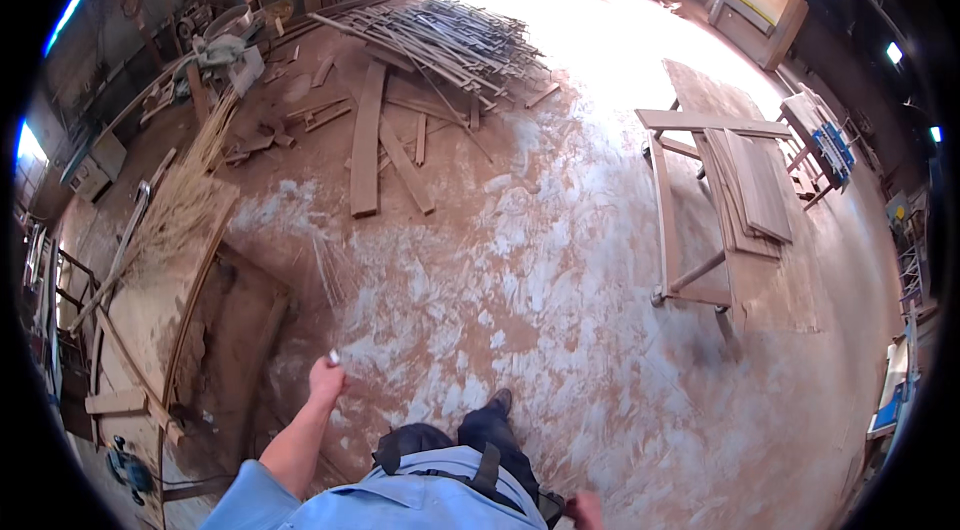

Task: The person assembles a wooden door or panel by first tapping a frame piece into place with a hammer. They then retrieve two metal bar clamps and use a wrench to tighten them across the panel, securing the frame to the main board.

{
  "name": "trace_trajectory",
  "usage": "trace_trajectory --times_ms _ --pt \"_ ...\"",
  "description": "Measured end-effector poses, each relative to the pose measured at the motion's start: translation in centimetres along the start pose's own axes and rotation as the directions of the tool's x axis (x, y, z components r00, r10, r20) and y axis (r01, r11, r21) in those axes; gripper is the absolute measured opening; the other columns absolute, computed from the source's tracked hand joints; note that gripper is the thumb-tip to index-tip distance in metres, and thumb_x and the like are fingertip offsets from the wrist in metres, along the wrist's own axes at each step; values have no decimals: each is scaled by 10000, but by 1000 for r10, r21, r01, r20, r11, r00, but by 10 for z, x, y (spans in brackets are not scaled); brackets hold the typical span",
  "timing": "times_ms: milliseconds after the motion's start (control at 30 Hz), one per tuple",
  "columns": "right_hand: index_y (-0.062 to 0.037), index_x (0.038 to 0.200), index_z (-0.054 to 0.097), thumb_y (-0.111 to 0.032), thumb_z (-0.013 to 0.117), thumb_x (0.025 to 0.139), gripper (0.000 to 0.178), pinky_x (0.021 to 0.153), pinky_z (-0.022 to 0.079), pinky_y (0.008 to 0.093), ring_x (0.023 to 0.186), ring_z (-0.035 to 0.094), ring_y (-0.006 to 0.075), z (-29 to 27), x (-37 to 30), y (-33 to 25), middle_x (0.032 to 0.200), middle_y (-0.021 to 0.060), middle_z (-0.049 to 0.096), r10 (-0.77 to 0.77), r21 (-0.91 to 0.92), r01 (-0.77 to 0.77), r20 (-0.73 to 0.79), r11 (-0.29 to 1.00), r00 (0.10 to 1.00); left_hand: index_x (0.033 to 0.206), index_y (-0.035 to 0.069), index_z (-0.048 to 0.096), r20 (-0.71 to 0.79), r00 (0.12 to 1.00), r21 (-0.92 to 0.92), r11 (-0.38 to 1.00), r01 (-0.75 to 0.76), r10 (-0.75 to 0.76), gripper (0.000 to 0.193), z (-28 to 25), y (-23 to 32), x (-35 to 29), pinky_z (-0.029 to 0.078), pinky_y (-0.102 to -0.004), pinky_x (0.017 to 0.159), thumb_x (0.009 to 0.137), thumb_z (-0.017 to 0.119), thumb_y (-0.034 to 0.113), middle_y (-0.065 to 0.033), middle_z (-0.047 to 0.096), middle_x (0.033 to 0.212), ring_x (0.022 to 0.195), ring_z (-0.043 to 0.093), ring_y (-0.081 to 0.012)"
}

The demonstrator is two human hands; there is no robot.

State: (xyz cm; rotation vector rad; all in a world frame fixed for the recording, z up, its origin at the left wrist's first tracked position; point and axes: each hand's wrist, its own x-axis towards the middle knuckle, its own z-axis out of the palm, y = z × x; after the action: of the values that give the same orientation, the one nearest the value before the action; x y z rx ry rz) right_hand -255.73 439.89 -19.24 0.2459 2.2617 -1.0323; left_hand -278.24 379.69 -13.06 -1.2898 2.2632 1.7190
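Observation:
My left hand (328,378) is out in front of my left side, closed round a small whitish object (334,357). Only its end shows above the fingers, too little to tell its kind. Low at the bottom edge, beside my hip, is my right hand (583,510). It is partly cut off and blurred, and its fingers cannot be made out. Nearest to my left hand stands a wooden workbench (150,300) strewn with shavings. A dark green power tool (128,470) with a cord sits at its near end.
Ahead lie loose planks (368,150) and a heap of long thin strips (440,35). To the right, a wheeled frame (665,220) bears boards (755,185). A rack with blue parts (832,150) stands beyond it. White dust patches cover the brown floor (480,300).

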Motion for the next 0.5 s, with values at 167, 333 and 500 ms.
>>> trace_trajectory --times_ms 167,333,500 --pt "-16 950 526 -241 523 922 227 552 568 400 648 657 279 -165 145 -79 747 129 600 469 820 -209 -81 533 880 840 -3 543 -261 944 224 938 263 -203 136 10 -29 27 449 -346 394 737 620 41 -118 570 579 451 587 -223" --pt "-10 953 525 -222 497 935 214 553 573 381 647 661 268 -257 286 -6 776 132 612 -59 362 161 -277 918 959 781 -15 588 -146 895 309 840 447 -422 75 105 -22 53 468 -347 410 741 617 42 -133 610 597 467 618 -228" --pt "1 980 538 -233 498 935 242 564 583 394 685 681 294 -320 368 -177 776 151 625 543 726 -424 83 541 836 801 -6 613 -105 908 276 865 418 -406 58 208 88 108 483 -347 436 765 593 35 -116 610 598 497 625 -214"
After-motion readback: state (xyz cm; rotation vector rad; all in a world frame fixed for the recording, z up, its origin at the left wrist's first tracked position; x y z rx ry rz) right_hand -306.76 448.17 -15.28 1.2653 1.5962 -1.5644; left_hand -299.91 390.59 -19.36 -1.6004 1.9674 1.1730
